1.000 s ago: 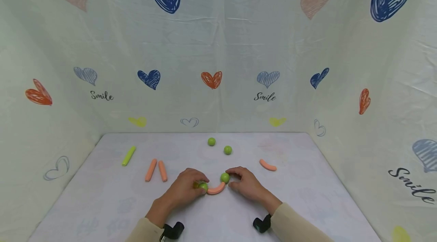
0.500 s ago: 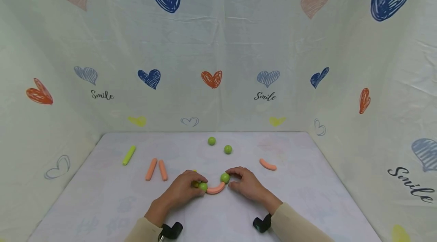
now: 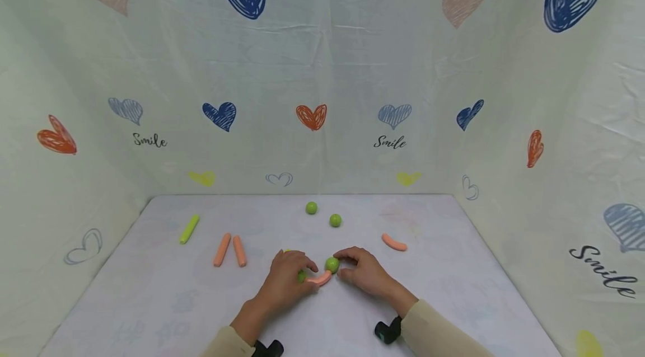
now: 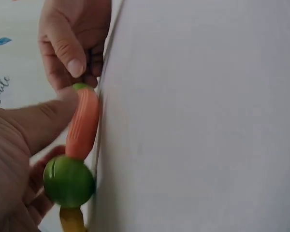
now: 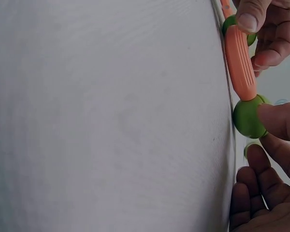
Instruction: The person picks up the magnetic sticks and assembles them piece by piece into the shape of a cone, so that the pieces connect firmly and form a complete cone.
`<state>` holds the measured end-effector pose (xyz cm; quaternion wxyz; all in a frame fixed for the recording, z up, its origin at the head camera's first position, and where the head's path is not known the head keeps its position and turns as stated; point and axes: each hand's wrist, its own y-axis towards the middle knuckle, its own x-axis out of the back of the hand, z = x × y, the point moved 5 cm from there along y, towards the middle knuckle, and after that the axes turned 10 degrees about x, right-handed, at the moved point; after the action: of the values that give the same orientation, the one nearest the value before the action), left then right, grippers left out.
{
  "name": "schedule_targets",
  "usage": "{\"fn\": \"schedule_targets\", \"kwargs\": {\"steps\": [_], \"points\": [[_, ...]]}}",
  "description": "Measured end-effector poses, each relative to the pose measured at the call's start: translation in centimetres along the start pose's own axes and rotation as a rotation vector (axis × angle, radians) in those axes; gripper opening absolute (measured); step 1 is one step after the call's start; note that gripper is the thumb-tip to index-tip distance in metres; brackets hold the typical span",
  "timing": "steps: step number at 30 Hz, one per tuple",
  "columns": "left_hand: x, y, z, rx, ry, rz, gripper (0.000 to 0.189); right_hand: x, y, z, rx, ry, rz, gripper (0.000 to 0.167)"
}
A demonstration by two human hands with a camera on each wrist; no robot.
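Note:
A curved orange stick (image 3: 321,278) joins two green balls near the table's front middle. My right hand (image 3: 367,273) pinches the right-hand ball (image 3: 332,264) between thumb and index finger; its other fingers hang loosely curled in the right wrist view. My left hand (image 3: 289,278) reaches over the left-hand ball (image 4: 69,181), with thumb and index finger on either side of the curved stick. In the left wrist view its thumb overlaps the stick's side (image 4: 82,126). A yellowish stick (image 4: 72,220) extends from the left ball, mostly hidden by the hand in the head view.
Two loose green balls (image 3: 311,208) lie toward the back. Two straight orange sticks (image 3: 222,249) and a yellow-green stick (image 3: 189,229) are on the left. Another curved orange stick (image 3: 394,242) lies to the right. A heart-printed curtain (image 3: 322,77) surrounds the white table (image 3: 151,290).
My left hand has moved right, from the left green ball to around the curved orange stick. The stick and balls have shifted only slightly. My right hand stays at its ball.

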<state>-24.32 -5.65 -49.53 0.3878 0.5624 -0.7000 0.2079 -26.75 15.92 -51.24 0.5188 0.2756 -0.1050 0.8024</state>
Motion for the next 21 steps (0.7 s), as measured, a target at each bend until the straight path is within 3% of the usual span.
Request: {"fn": "schedule_targets", "kwargs": {"steps": [6,11,16,21], "points": [[-0.66,-0.02,0.19,0.015,0.027,-0.009,0.022,0.07,-0.15,-0.01,0.012,-0.006,-0.003,0.033],[-0.57,0.02,0.18,-0.036,0.036,-0.046,0.019,0.14,-0.41,-0.07,0.008,-0.002,0.002,0.030],[-0.54,0.05,0.06,-0.045,0.069,-0.063,0.014,0.18,-0.64,-0.01,0.003,-0.005,0.007,0.029],[-0.75,0.07,0.09,0.014,0.024,-0.013,0.011,0.23,-0.85,0.03,0.002,-0.020,0.015,0.023]]}}
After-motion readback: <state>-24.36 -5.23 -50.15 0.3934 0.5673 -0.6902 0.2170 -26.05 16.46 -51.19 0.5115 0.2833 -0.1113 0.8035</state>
